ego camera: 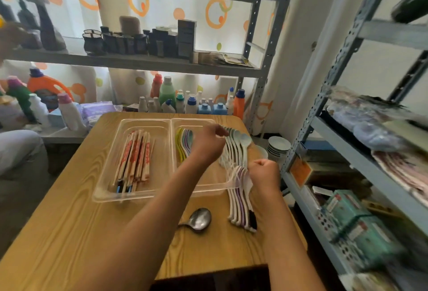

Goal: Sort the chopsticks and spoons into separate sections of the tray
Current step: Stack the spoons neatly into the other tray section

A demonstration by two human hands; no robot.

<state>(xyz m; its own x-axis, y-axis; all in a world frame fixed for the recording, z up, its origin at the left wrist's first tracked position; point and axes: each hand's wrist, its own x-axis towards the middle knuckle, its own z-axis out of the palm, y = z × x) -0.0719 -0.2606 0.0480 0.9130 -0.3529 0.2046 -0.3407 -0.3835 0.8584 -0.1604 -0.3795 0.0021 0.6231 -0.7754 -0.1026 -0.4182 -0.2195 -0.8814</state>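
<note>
A clear plastic tray (108,188) with two sections is set on the wooden counter (69,232). A bundle of paper-wrapped chopsticks (135,158) is laid lengthwise in the left section. A few coloured spoons (184,142) are nested together in the right section, along its left side. The left hand (208,142) is held over the right section, its fingers curled and pinched at the bowls of a fanned row of pale spoons (236,147) above the tray's right edge. The right hand (264,175) is closed round the handles of that same row, just beyond the tray's right rim. A second stack of white and purple spoons (240,207) is seen below the right hand, lying across the tray's near right corner and onto the counter. A metal spoon (199,219) is left on the counter in front of the tray, apart from it. A stack of bowls (278,147) is seen beyond the counter's right edge.
</note>
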